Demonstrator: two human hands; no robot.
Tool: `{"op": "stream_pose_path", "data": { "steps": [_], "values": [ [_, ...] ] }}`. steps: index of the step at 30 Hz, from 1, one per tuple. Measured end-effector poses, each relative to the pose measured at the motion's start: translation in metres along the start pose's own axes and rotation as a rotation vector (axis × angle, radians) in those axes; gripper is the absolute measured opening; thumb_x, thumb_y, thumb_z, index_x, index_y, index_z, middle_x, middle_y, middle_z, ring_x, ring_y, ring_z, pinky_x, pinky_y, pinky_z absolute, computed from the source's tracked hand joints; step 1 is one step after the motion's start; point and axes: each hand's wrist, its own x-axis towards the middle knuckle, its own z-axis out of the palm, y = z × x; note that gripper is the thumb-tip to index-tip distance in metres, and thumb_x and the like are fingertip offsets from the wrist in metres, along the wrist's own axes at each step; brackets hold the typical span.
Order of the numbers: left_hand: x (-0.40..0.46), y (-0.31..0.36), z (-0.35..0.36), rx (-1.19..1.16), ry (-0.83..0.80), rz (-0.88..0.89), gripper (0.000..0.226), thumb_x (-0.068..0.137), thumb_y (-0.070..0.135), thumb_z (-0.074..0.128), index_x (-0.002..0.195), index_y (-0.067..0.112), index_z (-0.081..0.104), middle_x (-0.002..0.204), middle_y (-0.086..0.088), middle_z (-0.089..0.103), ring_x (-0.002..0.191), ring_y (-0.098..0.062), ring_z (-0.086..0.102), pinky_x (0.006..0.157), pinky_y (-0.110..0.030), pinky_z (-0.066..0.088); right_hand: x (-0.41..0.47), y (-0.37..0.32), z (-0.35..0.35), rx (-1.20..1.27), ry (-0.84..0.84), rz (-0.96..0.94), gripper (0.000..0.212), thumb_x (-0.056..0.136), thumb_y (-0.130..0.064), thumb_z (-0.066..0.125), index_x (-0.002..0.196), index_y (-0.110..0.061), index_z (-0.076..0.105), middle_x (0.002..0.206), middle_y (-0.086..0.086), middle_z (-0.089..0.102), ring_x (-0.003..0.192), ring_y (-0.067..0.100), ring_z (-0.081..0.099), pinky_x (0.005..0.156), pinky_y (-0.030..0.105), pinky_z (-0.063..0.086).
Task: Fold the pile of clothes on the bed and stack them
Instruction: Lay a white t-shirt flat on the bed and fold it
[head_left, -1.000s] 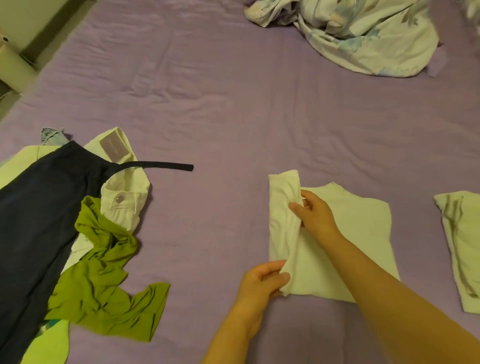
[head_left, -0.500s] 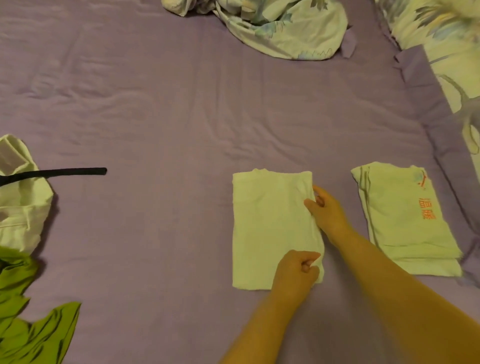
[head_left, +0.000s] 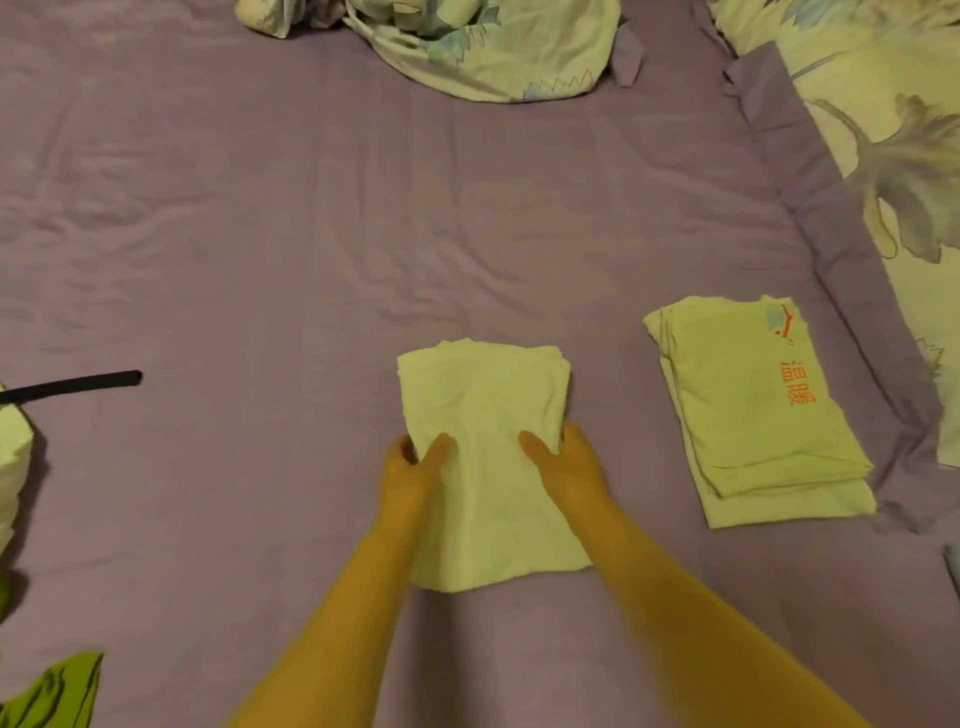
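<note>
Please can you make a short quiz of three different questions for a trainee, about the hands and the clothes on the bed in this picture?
1. True or false: both hands grip the pale folded garment.
2. Multiple choice: where does the folded shirt with red print lie relative to that garment? A) to its left B) to its right, apart from it C) on top of it.
3. Fill in: the black strap lies on the ____ bedsheet.

Key
1. True: the left hand and the right hand hold its two side edges, thumbs on top.
2. B.
3. Purple.
</note>
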Motion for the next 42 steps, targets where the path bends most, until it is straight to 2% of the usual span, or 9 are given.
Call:
{"op": "stream_pose_path", "data": {
  "steps": [4, 16, 21, 26, 28, 30, 32, 34, 42],
  "values": [
    [-0.015, 0.013, 0.024, -0.095, -0.165, 0.085, 0.025, 0.095, 0.035, 0.055, 0.119, 0.029, 0.054, 0.109, 0.008, 0.066, 0.096, -0.012, 0.063, 0.072, -0.029, 0.051, -0.006, -0.007, -0.043, 0.107, -0.074, -0.053, 0.044, 0.093, -0.031, 0.058, 0.134, -0.02, 0.049, 0.129, 0.001, 0.056, 0.1, 0.011, 0.055, 0.081, 0.025, 0.044],
    [-0.086, 0.083, 0.164, -0.115, -0.514, 0.319, 0.016, 0.096, 0.041, 0.049, 0.111, 0.046, 0.054, 0.102, 0.026, 0.067, 0.091, 0.006, 0.065, 0.065, -0.011, 0.053, -0.015, -0.017, -0.237, 0.092, 0.238, -0.253, 0.047, 0.094, -0.028, 0.057, 0.139, -0.023, 0.046, 0.136, -0.004, 0.053, 0.124, 0.019, 0.05, 0.105, 0.041, 0.041],
    [-0.081, 0.084, 0.223, -0.016, -0.615, 0.381, 0.047, 0.097, 0.028, 0.052, 0.141, 0.024, 0.036, 0.133, 0.008, 0.053, 0.113, -0.005, 0.056, 0.08, -0.013, 0.05, 0.015, 0.0, -0.283, -0.041, 0.295, -0.256, 0.055, 0.095, -0.032, 0.054, 0.146, -0.024, 0.034, 0.14, -0.005, 0.047, 0.131, 0.019, 0.042, 0.1, 0.026, 0.033],
    [-0.082, 0.035, 0.232, 0.159, -0.644, 0.426, 0.098, 0.068, 0.035, 0.067, 0.148, 0.019, 0.013, 0.146, 0.006, 0.032, 0.132, -0.011, 0.036, 0.107, -0.028, 0.036, 0.03, 0.047, -0.274, -0.661, 0.141, -0.064, 0.079, 0.093, -0.05, 0.05, 0.151, -0.032, 0.0, 0.16, 0.004, 0.001, 0.146, 0.028, 0.007, 0.116, 0.046, 0.018],
    [-0.076, 0.018, 0.229, 0.257, -0.571, 0.387, 0.085, 0.079, 0.032, 0.065, 0.149, 0.019, 0.017, 0.148, 0.002, 0.035, 0.131, -0.018, 0.041, 0.106, -0.038, 0.04, 0.027, 0.063, -0.263, -0.805, 0.144, -0.017, 0.075, 0.093, -0.057, 0.042, 0.149, -0.04, -0.005, 0.16, 0.001, -0.01, 0.146, 0.029, -0.001, 0.115, 0.05, 0.015],
    [-0.07, 0.008, 0.227, 0.295, -0.458, 0.201, 0.064, 0.092, 0.025, 0.062, 0.146, 0.014, 0.029, 0.138, -0.009, 0.049, 0.106, -0.023, 0.061, 0.086, -0.039, 0.055, 0.024, 0.07, -0.254, -0.834, 0.175, 0.045, 0.073, 0.094, -0.058, 0.036, 0.148, -0.041, -0.009, 0.159, 0.002, -0.013, 0.146, 0.03, -0.002, 0.115, 0.051, 0.014],
    [-0.071, 0.004, 0.222, 0.284, -0.418, 0.075, 0.044, 0.096, 0.021, 0.055, 0.136, 0.008, 0.043, 0.103, -0.013, 0.065, 0.061, -0.013, 0.064, 0.053, -0.025, 0.054, 0.022, 0.067, -0.25, -0.863, 0.199, 0.093, 0.07, 0.096, -0.056, 0.034, 0.149, -0.039, -0.01, 0.159, 0.005, -0.013, 0.145, 0.032, -0.002, 0.115, 0.052, 0.013],
    [-0.081, 0.003, 0.215, 0.288, -0.423, 0.067, 0.024, 0.098, 0.016, 0.052, 0.12, 0.007, 0.053, 0.077, -0.009, 0.064, 0.043, -0.009, 0.057, 0.045, -0.022, 0.049, 0.016, 0.06, -0.247, -0.924, 0.208, 0.117, 0.069, 0.099, -0.049, 0.034, 0.15, -0.034, -0.008, 0.159, 0.008, -0.013, 0.146, 0.033, -0.004, 0.115, 0.053, 0.012],
    [-0.141, 0.004, 0.144, 0.586, -0.422, 0.137, 0.033, 0.098, 0.02, 0.05, 0.129, 0.009, 0.051, 0.109, -0.013, 0.064, 0.092, -0.024, 0.064, 0.087, -0.033, 0.05, -0.057, 0.035, -0.201, -0.988, 0.101, -0.11, 0.057, 0.101, -0.04, 0.034, 0.151, -0.025, 0.012, 0.16, 0.005, 0.001, 0.146, 0.024, 0.005, 0.117, 0.044, 0.01]
  ]
}}
